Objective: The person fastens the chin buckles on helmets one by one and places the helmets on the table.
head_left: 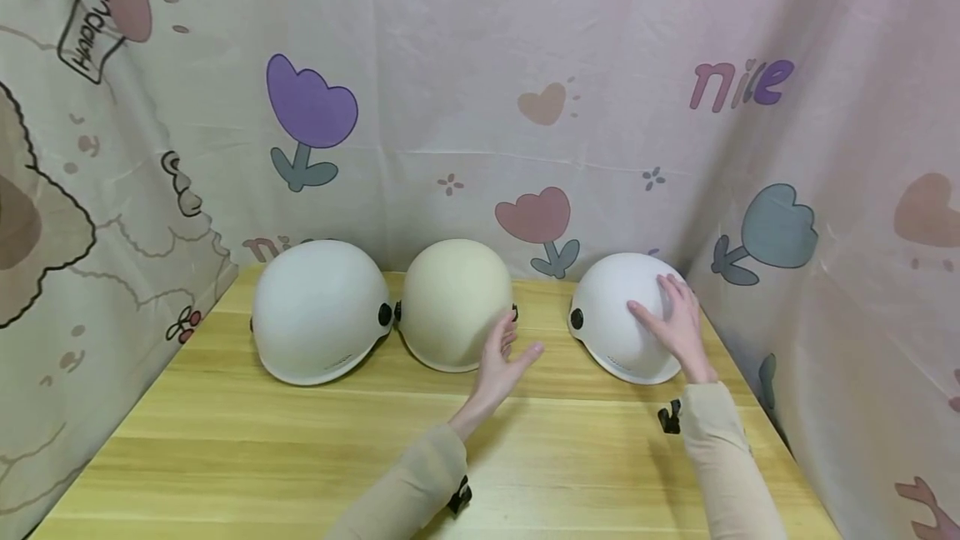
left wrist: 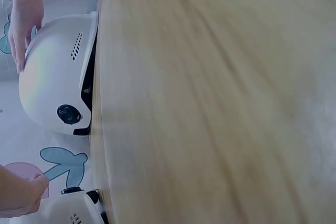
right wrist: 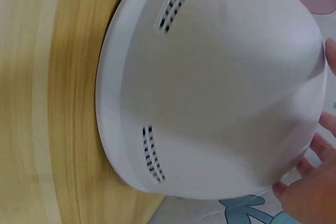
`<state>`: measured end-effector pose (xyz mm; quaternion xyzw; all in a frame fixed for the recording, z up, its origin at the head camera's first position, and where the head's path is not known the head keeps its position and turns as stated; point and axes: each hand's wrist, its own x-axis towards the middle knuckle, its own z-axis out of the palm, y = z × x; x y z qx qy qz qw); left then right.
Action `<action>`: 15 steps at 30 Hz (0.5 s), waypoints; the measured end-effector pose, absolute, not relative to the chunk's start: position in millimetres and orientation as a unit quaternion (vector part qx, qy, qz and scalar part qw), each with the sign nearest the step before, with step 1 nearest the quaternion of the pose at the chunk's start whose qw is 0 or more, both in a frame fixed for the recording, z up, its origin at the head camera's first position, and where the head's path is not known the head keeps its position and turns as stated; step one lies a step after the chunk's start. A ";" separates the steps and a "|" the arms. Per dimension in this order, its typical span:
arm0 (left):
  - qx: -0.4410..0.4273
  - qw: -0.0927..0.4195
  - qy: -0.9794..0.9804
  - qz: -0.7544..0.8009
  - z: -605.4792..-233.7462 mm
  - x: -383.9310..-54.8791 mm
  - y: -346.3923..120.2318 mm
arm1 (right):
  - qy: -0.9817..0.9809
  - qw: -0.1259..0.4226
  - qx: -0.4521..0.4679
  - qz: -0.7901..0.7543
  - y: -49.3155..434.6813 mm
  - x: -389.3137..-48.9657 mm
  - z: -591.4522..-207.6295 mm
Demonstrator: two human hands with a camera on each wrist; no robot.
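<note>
A wide, low hold suits a smooth dome

Over the wooden table (head_left: 247, 457), the left hand (head_left: 495, 372) hangs at the near right of the cream helmet (head_left: 450, 298), its fingers loose and grasping nothing; whether it touches the shell, I cannot tell. To the right, the right hand (head_left: 682, 330) lies with spread fingers on the upper right side of the small white helmet (head_left: 607, 344), which sits rim-down, not clenched. The shell looks slick, so palms low on both sides should steady it better than fingertips above. At far left, just beside the cream one, stands the large white helmet (head_left: 315, 315).
</note>
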<state>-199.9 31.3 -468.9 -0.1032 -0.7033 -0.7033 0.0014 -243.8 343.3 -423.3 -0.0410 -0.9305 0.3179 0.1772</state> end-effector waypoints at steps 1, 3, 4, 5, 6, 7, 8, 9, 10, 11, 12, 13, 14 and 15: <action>-0.103 0.003 -0.702 -0.705 -468.9 -200.1 31.8 | -0.933 0.177 -0.040 0.312 342.8 -243.4 -423.3; -0.103 0.004 -0.699 -0.707 -468.9 -200.5 32.6 | -0.936 0.179 -0.040 0.300 341.7 -242.2 -423.6; -0.103 0.004 -0.697 -0.709 -468.7 -200.6 32.9 | -0.937 0.181 -0.040 0.295 340.6 -241.3 -423.7; -0.103 0.004 -0.696 -0.711 -468.7 -200.7 33.2 | -0.938 0.183 -0.039 0.292 339.6 -240.3 -424.1; -0.104 0.004 -0.694 -0.712 -468.7 -200.8 33.5 | -0.937 0.188 -0.039 0.292 338.4 -239.1 -424.5; -0.106 0.004 -0.693 -0.713 -468.7 -200.8 33.8 | -0.936 0.192 -0.038 0.293 337.4 -238.1 -425.3; -0.107 0.004 -0.692 -0.714 -468.8 -200.9 34.0 | -0.934 0.198 -0.037 0.295 336.4 -237.3 -426.0; -0.108 0.003 -0.691 -0.715 -468.8 -200.9 34.2 | -0.931 0.205 -0.034 0.300 335.2 -236.9 -426.4; -0.108 0.003 -0.692 -0.714 -468.8 -200.9 34.4 | -0.927 0.212 -0.031 0.309 334.2 -236.7 -427.0; -0.109 0.002 -0.693 -0.713 -468.7 -201.0 34.6 | -0.921 0.218 -0.029 0.320 333.3 -236.5 -427.4; -0.109 0.002 -0.696 -0.710 -468.5 -201.0 34.7 | -0.916 0.223 -0.028 0.331 332.7 -236.6 -427.7; -0.109 0.001 -0.698 -0.708 -468.4 -201.1 34.9 | -0.912 0.226 -0.029 0.341 332.5 -237.2 -427.9; -0.109 0.000 -0.700 -0.706 -468.2 -201.0 35.0 | -0.908 0.227 -0.028 0.351 332.5 -238.0 -427.7; -0.109 0.000 -0.702 -0.704 -467.9 -201.0 35.2 | -0.905 0.225 -0.030 0.359 332.7 -238.8 -427.3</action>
